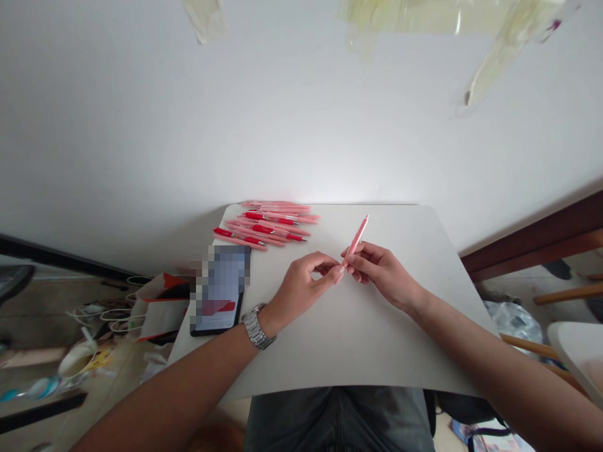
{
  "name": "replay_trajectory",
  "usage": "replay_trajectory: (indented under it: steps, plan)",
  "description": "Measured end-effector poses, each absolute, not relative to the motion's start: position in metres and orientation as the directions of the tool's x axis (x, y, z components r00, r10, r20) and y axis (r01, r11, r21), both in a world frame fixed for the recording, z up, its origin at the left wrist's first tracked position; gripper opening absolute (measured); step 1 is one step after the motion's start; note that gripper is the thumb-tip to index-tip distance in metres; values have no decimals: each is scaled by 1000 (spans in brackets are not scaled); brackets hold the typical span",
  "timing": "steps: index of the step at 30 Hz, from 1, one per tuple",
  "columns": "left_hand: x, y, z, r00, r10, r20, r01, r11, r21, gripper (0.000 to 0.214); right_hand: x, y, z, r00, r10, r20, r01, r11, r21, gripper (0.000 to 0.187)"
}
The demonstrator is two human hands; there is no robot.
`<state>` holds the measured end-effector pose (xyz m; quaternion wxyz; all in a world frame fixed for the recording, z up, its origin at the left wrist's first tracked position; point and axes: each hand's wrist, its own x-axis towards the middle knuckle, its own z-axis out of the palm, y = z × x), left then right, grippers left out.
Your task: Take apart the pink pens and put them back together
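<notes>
A pink pen (358, 235) is held at a tilt above the white table, its upper end pointing away from me and to the right. My right hand (379, 270) grips the pen's lower part between thumb and fingers. At the pen's lower end, my left hand (313, 276) pinches with thumb and fingertips; the tip itself is hidden there. A silver watch is on my left wrist. Behind my left hand lies a loose pile of pens (271, 223), mostly pink with several red ones among them.
A phone (221, 285), partly blurred out, lies on the table's left side. The white table (358, 351) stands against a white wall with peeling tape. Cables and bags sit on the floor at left; wooden furniture (532, 251) is at right.
</notes>
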<state>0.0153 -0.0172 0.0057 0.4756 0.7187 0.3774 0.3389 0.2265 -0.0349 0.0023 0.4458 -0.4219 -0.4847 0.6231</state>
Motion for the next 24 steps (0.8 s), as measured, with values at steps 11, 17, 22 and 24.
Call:
replay_trajectory:
  steps: [11, 17, 22, 24]
  plan:
    - [16, -18, 6, 565, 824, 49, 137, -152, 979, 32, 233, -27, 1, -76, 997, -7, -158, -19, -987, 70]
    - [17, -18, 1, 568, 823, 24, 101, -99, 990, 29, 235, -26, -1, -83, 996, 14, -181, -1, -984, 79]
    - [18, -18, 3, 601, 799, 7, -9, -2, 1000, 27, 235, -27, 0, -103, 995, -4, -211, -26, -977, 70]
    - [18, -18, 3, 618, 786, -3, -50, 44, 998, 25, 234, -26, -1, -117, 993, -8, -226, -35, -974, 67]
